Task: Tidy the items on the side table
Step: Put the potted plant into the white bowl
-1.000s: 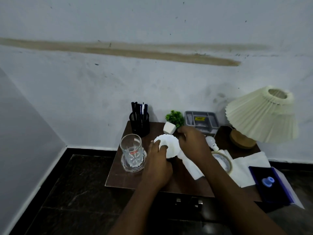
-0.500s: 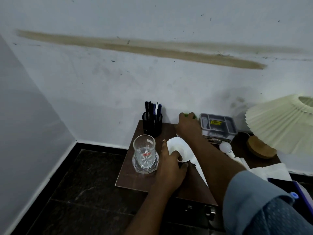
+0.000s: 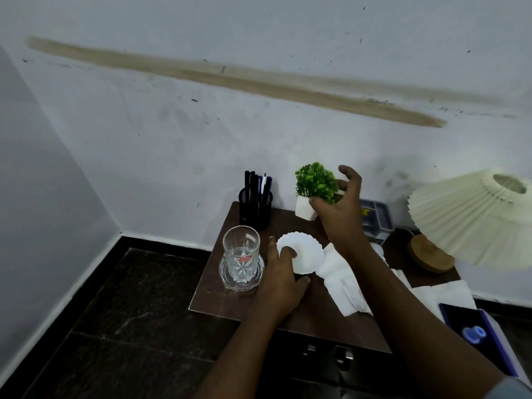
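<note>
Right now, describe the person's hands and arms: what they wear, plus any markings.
The left hand and the right hand are both bare, with no gloves. No ring, watch or band shows on either. Both forearms are uncovered as far as the frame shows. The only clothing is a bit of blue-grey sleeve on the right arm, at the bottom right corner.

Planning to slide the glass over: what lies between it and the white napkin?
The head view shows a white scalloped dish, held by the left hand, between glass and napkin.
</note>
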{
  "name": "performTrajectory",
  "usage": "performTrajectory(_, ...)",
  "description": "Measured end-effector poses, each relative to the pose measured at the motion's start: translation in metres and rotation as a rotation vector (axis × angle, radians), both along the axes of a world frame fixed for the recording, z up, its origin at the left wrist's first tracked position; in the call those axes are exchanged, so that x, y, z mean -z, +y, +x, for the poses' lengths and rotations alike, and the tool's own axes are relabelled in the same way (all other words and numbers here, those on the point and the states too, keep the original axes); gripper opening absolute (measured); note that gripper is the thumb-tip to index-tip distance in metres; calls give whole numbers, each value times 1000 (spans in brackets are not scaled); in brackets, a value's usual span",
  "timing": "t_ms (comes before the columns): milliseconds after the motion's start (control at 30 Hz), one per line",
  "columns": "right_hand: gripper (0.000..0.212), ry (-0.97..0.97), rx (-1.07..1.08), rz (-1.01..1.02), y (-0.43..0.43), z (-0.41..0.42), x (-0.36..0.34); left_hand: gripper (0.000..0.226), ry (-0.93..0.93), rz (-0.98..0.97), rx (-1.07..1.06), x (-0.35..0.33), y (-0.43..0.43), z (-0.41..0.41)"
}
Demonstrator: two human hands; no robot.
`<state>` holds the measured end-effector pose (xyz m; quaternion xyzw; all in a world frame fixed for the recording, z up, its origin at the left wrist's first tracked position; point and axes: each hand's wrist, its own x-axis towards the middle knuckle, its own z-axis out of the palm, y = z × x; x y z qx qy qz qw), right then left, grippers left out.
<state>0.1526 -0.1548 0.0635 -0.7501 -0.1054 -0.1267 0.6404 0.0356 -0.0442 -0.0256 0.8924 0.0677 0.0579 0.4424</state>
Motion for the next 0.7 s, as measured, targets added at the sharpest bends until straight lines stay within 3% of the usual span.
performTrajectory(100, 84, 116, -68, 118, -18, -24, 14, 74, -4, -74, -15, -5, 1, -1)
performTrajectory(267, 65, 77, -67, -216, -6, -43, 47, 91, -37, -202, -47, -15, 4, -5)
performTrajectory(367, 60, -9, -109, -410, -1, -48, 60, 82, -93, -179, -18, -17, 3, -1)
performTrajectory(533, 45, -66, -269, -550, -13, -42, 57, 75, -96, -145, -2, -16, 6, -1)
performTrajectory(700, 38, -117, -349, -768, -28, -38, 44, 68, -135, -222, -15, -14, 9, -5)
